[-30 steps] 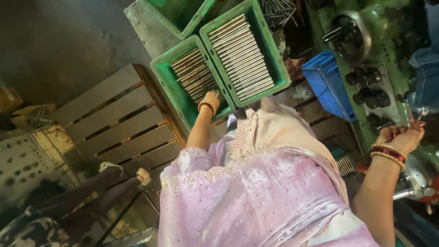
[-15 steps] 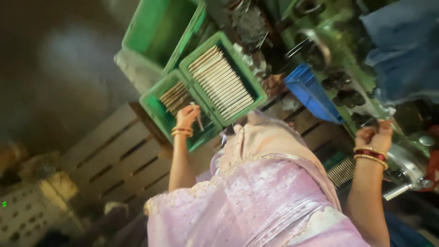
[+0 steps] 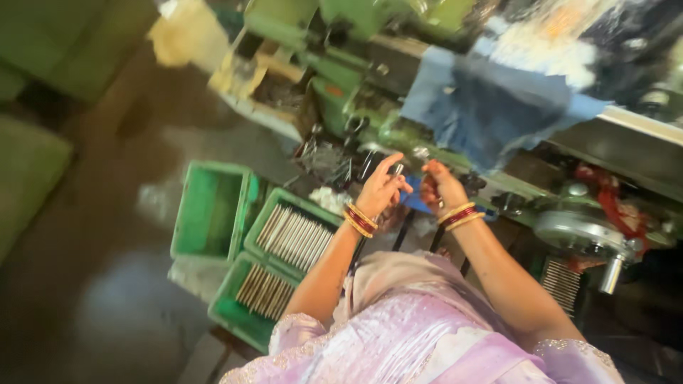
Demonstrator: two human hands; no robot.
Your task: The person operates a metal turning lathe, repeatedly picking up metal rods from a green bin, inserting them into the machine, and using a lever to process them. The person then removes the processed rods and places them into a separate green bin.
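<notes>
Standing left of the green lathe [image 3: 341, 107]: green crates [image 3: 295, 231] of metal rods, within reach. Left hand [image 3: 380, 192] pinching a short metal rod [image 3: 398, 170] upright before the lathe; right hand [image 3: 437, 186] curled alongside, grip unclear.

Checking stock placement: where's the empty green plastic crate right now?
In the head view, the empty green plastic crate sits left of centre on the floor, directly left of the two green crates of metal rods, well left of the left hand.
</notes>
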